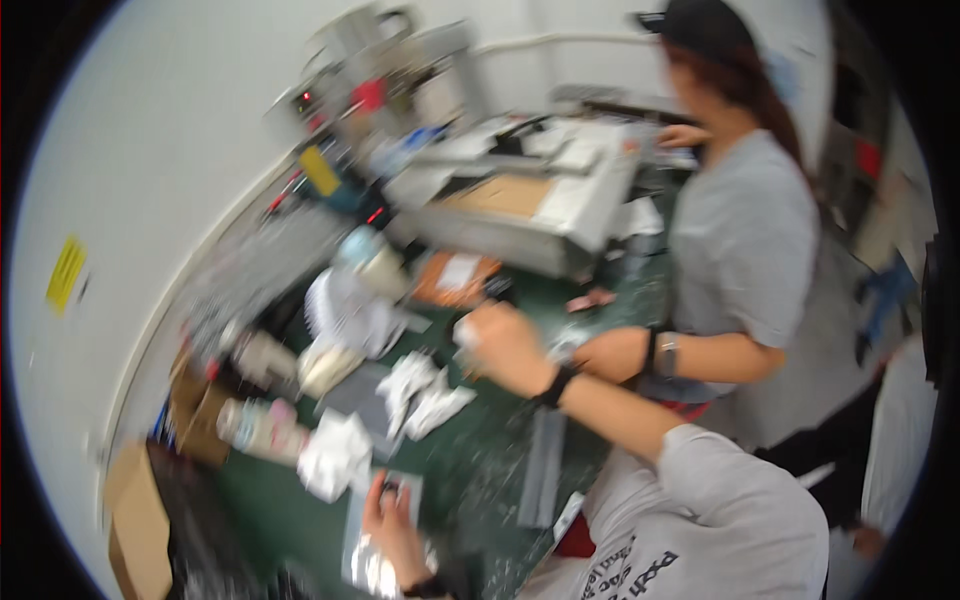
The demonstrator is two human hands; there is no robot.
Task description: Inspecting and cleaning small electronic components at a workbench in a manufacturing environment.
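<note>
My left hand (393, 530) is low on the green table, its fingers pinched on a small dark piece (389, 488) whose kind I cannot make out. Under that hand lies a clear, shiny plastic bag (362, 572). Stretched out over the table's middle, my right hand (508, 348) is smeared by motion. Something white (463, 334) shows at its fingertips, perhaps crumpled tissue. Just beyond it sits a small black object (498, 288), next to an orange packet with a white label (457, 277). Crumpled white tissues (335, 457) lie between my hands and the wall.
A co-worker in a grey shirt (740, 230) stands at the right, one hand (612, 355) close to my right wrist. A large white machine (510, 200) fills the table's back. Cardboard boxes (140, 520) and bottles (262, 428) line the left. A grey strip (543, 470) lies near the front edge.
</note>
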